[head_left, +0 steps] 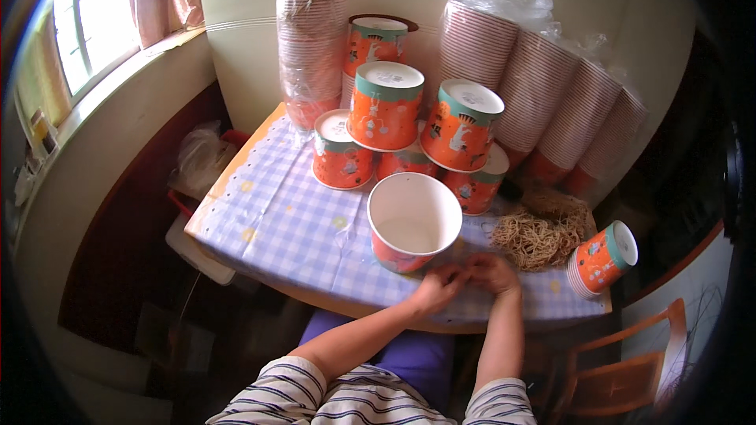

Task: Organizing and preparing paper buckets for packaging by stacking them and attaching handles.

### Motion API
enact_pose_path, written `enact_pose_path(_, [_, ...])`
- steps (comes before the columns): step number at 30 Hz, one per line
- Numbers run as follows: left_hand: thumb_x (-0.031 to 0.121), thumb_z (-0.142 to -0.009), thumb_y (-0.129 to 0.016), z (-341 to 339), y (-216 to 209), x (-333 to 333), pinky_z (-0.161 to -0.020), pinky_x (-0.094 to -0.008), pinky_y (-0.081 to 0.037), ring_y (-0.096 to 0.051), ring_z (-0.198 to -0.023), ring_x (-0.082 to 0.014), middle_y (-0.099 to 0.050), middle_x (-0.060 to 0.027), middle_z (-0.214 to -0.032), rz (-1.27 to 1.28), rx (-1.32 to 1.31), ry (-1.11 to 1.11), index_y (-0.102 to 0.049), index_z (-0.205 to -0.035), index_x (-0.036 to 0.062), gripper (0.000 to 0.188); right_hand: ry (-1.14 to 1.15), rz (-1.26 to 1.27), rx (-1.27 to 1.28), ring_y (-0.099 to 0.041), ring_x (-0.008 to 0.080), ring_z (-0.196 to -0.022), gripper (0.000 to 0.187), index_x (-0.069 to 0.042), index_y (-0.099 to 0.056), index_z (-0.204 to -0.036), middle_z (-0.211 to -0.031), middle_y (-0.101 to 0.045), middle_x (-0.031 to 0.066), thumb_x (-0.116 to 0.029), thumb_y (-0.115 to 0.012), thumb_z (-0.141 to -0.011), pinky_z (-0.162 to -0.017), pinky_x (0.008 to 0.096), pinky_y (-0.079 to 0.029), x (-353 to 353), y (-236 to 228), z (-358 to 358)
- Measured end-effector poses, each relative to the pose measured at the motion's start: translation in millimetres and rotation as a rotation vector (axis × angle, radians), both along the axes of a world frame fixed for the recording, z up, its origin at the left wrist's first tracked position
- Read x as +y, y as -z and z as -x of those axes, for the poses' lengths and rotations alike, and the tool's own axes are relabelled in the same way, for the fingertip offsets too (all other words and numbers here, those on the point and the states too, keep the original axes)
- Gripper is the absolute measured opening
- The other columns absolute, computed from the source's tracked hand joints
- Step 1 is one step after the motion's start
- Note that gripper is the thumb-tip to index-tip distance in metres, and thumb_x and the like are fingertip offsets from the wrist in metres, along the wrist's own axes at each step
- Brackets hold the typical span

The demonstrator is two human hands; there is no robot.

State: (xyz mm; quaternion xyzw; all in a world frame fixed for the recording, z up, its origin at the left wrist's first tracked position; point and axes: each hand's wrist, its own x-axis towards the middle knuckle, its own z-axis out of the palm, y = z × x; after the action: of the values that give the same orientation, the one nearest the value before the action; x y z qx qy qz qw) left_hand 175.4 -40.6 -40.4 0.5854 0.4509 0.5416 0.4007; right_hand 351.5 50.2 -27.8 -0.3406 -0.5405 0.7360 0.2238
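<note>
A large paper tub (pixel 415 224), white inside and orange outside, stands mouth up near the table's front edge. Just to its right and nearer to me, my left hand (pixel 441 287) and my right hand (pixel 494 274) meet with their fingers bent and pressed together. Whatever they pinch is too small to make out. Beyond my right hand lies a loose heap of tan cord (pixel 539 234). Several orange-and-green tubs are stacked upside down behind the open one, among them an upper left tub (pixel 386 110) and an upper right tub (pixel 462 130).
Tall nested stacks of tubs in clear plastic rise at the back left (pixel 311 47) and back right (pixel 535 86). A short stack of tubs (pixel 602 260) leans at the table's right edge. The checked tablecloth (pixel 291 228) covers the table. A wooden chair (pixel 622 378) stands at lower right.
</note>
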Motion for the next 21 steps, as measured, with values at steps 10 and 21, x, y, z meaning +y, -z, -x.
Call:
enact_pose_path(10, [0.022,-0.091,-0.058,1.9,-9.9,-2.6,-0.057,-0.0291,-0.044,-0.049,-0.065,-0.0091,-0.056,-0.0033,-0.069,0.022,0.010,-0.005,-0.061,-0.087,-0.0004,0.023,0.051,-0.001,-0.008,-0.054,0.0071,-0.065,0.018,-0.009,-0.064,-0.089,-0.081,-0.063,-0.0025,-0.017,-0.074,-0.077,-0.055,0.0210,-0.041,0.4,4.1,2.2])
enact_pose_path(21, [0.016,-0.090,-0.056,-1.4,-0.9,0.2,-0.064,-0.0317,-0.047,-0.056,-0.071,-0.0134,-0.062,-0.0105,-0.079,-0.002,-0.072,0.081,-0.061,-0.093,0.0002,0.017,0.099,0.015,-0.042,-0.055,0.0077,-0.067,0.019,-0.008,-0.064,-0.088,-0.083,-0.063,0.0000,-0.020,-0.073,-0.078,-0.057,0.0211,-0.042,-1.7,0.8,-0.6])
